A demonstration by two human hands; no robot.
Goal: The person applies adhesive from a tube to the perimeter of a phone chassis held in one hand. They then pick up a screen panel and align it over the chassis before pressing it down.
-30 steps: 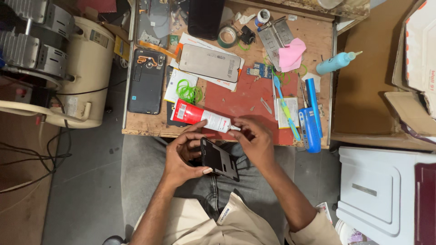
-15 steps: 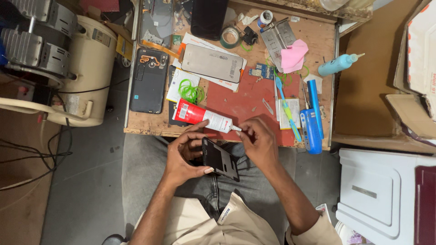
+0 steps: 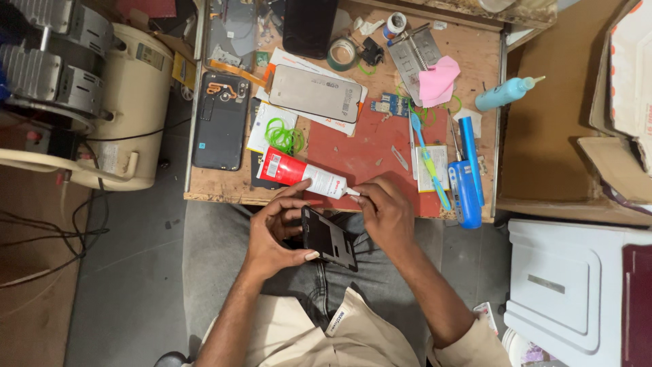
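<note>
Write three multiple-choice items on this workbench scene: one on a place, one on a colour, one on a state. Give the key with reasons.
1. Where does the glue tube lie?
A. at the near edge of the wooden table, just beyond the hands
B. on the floor
C. on the white cabinet

2. What colour is the squeeze bottle at the table's far right?
A. red
B. light blue
C. black

3. What is the state of the dark phone panel?
A. lying flat on the table
B. held off the table over the lap
C. standing against the compressor

Key: A, the tube rests on the table's front edge; B, its body is pale blue; B, the left hand grips it while the right hand touches its top edge.
</note>
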